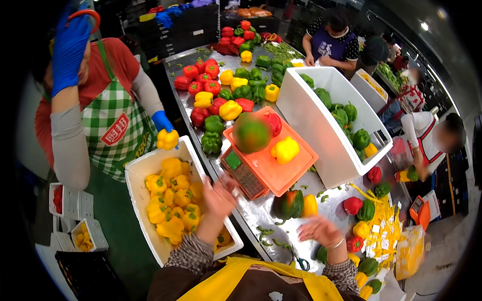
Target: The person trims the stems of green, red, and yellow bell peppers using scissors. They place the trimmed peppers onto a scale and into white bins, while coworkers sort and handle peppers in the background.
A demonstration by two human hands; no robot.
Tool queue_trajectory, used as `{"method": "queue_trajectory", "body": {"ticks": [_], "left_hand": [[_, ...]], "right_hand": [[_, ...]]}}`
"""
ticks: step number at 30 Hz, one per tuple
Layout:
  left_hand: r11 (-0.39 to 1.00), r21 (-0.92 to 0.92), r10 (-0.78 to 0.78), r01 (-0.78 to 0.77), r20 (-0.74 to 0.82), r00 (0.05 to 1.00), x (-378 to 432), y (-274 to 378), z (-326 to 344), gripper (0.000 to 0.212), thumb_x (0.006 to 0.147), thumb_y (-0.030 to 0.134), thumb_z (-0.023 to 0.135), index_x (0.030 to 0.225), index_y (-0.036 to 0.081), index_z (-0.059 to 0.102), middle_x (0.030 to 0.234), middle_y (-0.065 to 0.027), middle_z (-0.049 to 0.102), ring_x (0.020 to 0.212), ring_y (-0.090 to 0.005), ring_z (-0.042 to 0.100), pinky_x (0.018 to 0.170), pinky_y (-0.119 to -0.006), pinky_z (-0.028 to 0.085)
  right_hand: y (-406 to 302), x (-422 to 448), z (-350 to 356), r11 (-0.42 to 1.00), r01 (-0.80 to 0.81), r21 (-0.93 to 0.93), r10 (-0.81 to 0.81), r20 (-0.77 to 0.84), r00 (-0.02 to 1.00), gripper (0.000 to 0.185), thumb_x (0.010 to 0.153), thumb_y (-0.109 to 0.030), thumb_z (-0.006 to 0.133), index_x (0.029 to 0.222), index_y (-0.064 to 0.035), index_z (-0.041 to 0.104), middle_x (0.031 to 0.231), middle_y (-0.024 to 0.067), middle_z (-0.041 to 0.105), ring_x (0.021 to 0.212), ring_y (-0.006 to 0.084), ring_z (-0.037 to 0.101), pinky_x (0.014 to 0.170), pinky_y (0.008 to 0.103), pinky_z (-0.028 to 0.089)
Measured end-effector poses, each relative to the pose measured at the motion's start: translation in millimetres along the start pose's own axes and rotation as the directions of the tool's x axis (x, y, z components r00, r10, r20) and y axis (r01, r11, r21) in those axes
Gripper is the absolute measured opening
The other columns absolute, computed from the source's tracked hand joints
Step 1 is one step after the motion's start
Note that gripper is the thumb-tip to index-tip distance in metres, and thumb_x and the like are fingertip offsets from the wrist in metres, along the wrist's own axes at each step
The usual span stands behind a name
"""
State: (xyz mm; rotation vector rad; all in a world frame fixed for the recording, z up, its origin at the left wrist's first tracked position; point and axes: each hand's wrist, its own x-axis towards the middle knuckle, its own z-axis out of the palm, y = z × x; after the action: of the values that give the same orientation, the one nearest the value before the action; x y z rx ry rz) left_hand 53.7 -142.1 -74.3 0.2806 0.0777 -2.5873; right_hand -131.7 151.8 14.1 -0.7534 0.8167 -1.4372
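My left hand [219, 197] is raised with spread fingers beside an orange digital scale [244, 175], over the edge of a white foam box [141, 218] of yellow bell peppers. On the scale's orange tray [263, 165] lie a blurred green and reddish pepper [252, 133], a red pepper [275, 124] and a yellow pepper [285, 150]. My right hand [320, 232], fingers apart and holding nothing, is above the metal table. Near it are a green and red pepper [289, 205], a yellow pepper [310, 206] and scissors [303, 264].
A tall white foam box [316, 124] of green peppers stands behind the scale. Loose peppers and green stem pieces lie about the metal table [260, 222]. Yellow labelled strips [382, 225] lie at right. A co-worker's blue-gloved hand [162, 122] holds a yellow pepper [167, 139]. Other people stand beyond.
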Motion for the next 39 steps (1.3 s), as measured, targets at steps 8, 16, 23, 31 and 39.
{"method": "queue_trajectory", "body": {"ticks": [8,16,23,31,39], "left_hand": [[0.94,0.095,0.327,-0.327,0.014,0.945,64.3,72.9,43.7,0.08,0.086,0.057,0.055,0.144,0.01,0.026,0.127,-0.0162,0.045,0.117,-0.0312,0.045,0.1,-0.05,0.038],[-0.762,0.519,0.241,-0.388,0.782,0.575,81.4,30.9,47.5,0.082,0.066,0.02,0.082,0.134,0.005,0.04,0.129,-0.0172,0.043,0.12,-0.0344,0.044,0.098,-0.043,0.041],[-0.669,0.641,0.296,-0.376,0.695,0.655,100.7,29.9,45.6,0.097,0.058,0.025,0.087,0.139,0.006,0.034,0.133,-0.0177,0.037,0.125,-0.0356,0.037,0.103,-0.045,0.035],[-0.666,0.638,0.229,-0.388,0.669,0.707,123.4,30.5,41.8,0.112,0.052,0.029,0.09,0.143,0.011,0.028,0.135,-0.0175,0.034,0.126,-0.0362,0.035,0.103,-0.048,0.035],[-0.649,0.61,0.184,-0.455,0.706,0.684,135.6,28.6,39.2,0.117,0.052,0.033,0.09,0.145,0.008,0.023,0.134,-0.0186,0.037,0.122,-0.0369,0.041,0.1,-0.047,0.037]], "right_hand": [[-23.7,56.4,-48.9,0.695,0.606,0.387,-0.229,-0.68,0.696,0.071,0.088,-0.064,0.046,0.136,-0.0122,0.042,0.14,0.0146,0.045,0.127,0.0292,0.045,0.107,0.0473,0.034],[10.2,113.6,-35.4,0.886,0.306,-0.348,-0.448,-0.81,0.377,0.041,0.094,-0.019,0.057,0.058,-0.0113,0.039,0.046,-0.0028,0.037,0.038,0.005,0.025,0.038,0.0236,0.016],[4.3,133.9,-43.0,0.871,0.06,-0.487,-0.466,-0.785,0.409,0.042,0.093,-0.016,0.06,0.056,-0.0116,0.039,0.049,-0.0035,0.042,0.042,0.0039,0.033,0.04,0.0216,0.023],[12.6,134.9,-55.7,0.89,-0.013,-0.455,-0.407,-0.809,0.423,0.041,0.092,-0.017,0.061,0.057,-0.0113,0.04,0.05,-0.0031,0.043,0.043,0.0041,0.034,0.041,0.0211,0.024],[11.9,142.0,-58.9,0.864,-0.079,-0.498,-0.42,-0.798,0.432,0.04,0.093,-0.017,0.06,0.059,-0.0111,0.04,0.051,-0.0023,0.044,0.042,0.004,0.033,0.04,0.0214,0.024]]}}
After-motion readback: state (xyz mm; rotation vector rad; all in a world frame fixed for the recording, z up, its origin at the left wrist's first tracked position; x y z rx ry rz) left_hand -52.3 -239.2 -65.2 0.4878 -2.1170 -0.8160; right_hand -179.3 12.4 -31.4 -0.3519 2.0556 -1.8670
